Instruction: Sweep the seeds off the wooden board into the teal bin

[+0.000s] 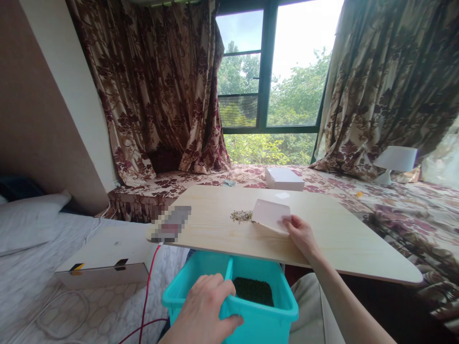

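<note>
My left hand (206, 308) grips the near rim of a turquoise two-part bin (279, 310), fingers inside and thumb on the outer wall. Its right compartment holds dark green grains (253, 290). My right hand (301, 235) pinches the near edge of a white flat card (270, 215) that stands tilted on a light wooden tabletop (340, 239). Just left of the card lies a small heap of greenish grains (241, 216).
A white box (284, 178) sits on the patterned window seat behind the table, a white lamp (394, 161) at far right. A white carton (107, 255), red cable (147, 286) and pillow (30, 217) lie on the bed at left. Curtains frame the window.
</note>
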A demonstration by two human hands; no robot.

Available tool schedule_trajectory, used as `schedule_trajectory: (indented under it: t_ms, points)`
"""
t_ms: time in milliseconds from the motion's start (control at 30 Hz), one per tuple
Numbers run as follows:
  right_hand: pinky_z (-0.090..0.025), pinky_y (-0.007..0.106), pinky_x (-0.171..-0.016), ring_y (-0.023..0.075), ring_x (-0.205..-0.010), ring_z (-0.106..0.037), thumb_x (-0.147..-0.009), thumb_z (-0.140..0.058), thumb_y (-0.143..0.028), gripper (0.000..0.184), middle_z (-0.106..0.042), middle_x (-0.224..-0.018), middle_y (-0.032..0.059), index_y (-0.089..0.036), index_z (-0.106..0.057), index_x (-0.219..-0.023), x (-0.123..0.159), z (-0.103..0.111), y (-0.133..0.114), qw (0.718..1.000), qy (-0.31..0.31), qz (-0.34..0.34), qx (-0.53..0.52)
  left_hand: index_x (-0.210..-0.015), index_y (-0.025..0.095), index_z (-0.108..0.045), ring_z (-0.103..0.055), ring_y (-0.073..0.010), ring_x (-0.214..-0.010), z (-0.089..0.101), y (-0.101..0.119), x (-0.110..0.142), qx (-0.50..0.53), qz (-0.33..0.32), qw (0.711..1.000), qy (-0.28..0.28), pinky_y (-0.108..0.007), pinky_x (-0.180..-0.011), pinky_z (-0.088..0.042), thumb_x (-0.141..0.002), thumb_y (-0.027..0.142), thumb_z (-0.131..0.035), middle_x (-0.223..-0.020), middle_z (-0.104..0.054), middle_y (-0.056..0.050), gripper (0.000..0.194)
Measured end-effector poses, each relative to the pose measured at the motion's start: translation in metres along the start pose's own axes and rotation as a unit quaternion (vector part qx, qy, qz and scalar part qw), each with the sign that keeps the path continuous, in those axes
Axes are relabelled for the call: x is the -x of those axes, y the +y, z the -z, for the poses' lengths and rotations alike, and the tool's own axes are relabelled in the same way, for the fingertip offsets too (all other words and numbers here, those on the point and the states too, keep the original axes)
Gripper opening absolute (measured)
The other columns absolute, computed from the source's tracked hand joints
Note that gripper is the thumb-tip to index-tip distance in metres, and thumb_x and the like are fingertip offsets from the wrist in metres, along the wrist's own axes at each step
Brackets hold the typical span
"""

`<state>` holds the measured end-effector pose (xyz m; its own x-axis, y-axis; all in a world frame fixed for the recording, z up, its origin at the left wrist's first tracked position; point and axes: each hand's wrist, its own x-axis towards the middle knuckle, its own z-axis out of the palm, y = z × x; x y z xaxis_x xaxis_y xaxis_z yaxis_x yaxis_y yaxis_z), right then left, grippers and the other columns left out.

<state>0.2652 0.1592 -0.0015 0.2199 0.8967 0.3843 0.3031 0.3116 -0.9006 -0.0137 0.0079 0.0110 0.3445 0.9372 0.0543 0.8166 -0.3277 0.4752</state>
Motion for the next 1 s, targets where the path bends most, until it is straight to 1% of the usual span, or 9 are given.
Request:
schedule_trajectory:
  t_ms: [200, 367, 500, 767, 900, 1000]
  points:
    - [-0.046, 0.032, -0.07, 0.021, -0.073, -0.062, -0.068, -0.058, -0.038, 0.022, -0.071, -0.076, 0.0046, -0.018, -0.065, -0.074, 0.0022, 0.0013, -0.0023, 1.0, 0.009, -0.011, 0.011, -0.084, 0.024, -0.057, -0.05, -0.0188, -0.089, -0.0008, 0.0003, 0.0027, 0.001, 0.001, 1.0, 0.007, -0.029, -0.078, -0.033, -0.069, 0.026, -0.07, -0.086, -0.057, 0.003, 0.02]
    - [-0.046, 0.032, -0.07, 0.0223, -0.075, -0.063, -0.068, -0.057, -0.038, 0.023, -0.071, -0.077, 0.0052, -0.018, -0.065, -0.078, 0.0027, 0.0037, -0.0038, 0.998, 0.044, -0.024, 0.022, -0.084, 0.024, -0.057, -0.05, -0.0189, -0.089, 0.0006, 0.0016, 0.0021, -0.001, 0.005, 1.0, 0.004, -0.029, -0.077, -0.033, -0.069, 0.026, -0.07, -0.086, -0.057, 0.002, 0.02]
    - [-0.045, 0.033, -0.072, 0.0228, -0.076, -0.062, -0.068, -0.055, -0.037, 0.024, -0.071, -0.078, 0.0054, -0.018, -0.066, -0.078, 0.0038, 0.0047, -0.0046, 0.997, 0.058, -0.033, 0.049, -0.085, 0.024, -0.058, -0.05, -0.0191, -0.089, 0.0003, 0.0013, 0.0017, -0.003, 0.003, 1.0, 0.006, -0.029, -0.077, -0.033, -0.07, 0.027, -0.069, -0.087, -0.057, 0.002, 0.019]
    - [-0.045, 0.032, -0.072, 0.0231, -0.077, -0.062, -0.065, -0.053, -0.034, 0.023, -0.071, -0.077, 0.0053, -0.018, -0.066, -0.074, 0.0051, 0.0049, -0.007, 0.996, 0.054, -0.04, 0.057, -0.086, 0.023, -0.059, -0.049, -0.0205, -0.089, 0.0022, 0.0017, 0.0009, -0.017, 0.003, 1.0, 0.01, -0.031, -0.076, -0.033, -0.071, 0.029, -0.07, -0.086, -0.057, 0.002, 0.019]
    - [-0.046, 0.032, -0.072, 0.0229, -0.077, -0.063, -0.067, -0.054, -0.035, 0.024, -0.072, -0.078, 0.0056, -0.018, -0.067, -0.077, 0.0042, 0.0048, -0.0058, 0.996, 0.068, -0.035, 0.051, -0.084, 0.023, -0.059, -0.049, -0.0202, -0.088, 0.004, 0.003, 0.0012, -0.018, 0.0, 1.0, 0.021, -0.031, -0.077, -0.034, -0.071, 0.028, -0.069, -0.085, -0.057, 0.002, 0.018]
    - [-0.046, 0.032, -0.072, 0.0227, -0.077, -0.063, -0.067, -0.055, -0.037, 0.026, -0.072, -0.079, 0.0063, -0.017, -0.067, -0.08, 0.0036, 0.0043, -0.0035, 0.997, 0.06, -0.032, 0.047, -0.083, 0.023, -0.058, -0.05, -0.0195, -0.086, 0.0034, 0.0034, 0.002, -0.021, -0.008, 0.999, 0.025, -0.032, -0.079, -0.034, -0.071, 0.027, -0.069, -0.083, -0.057, 0.003, 0.017]
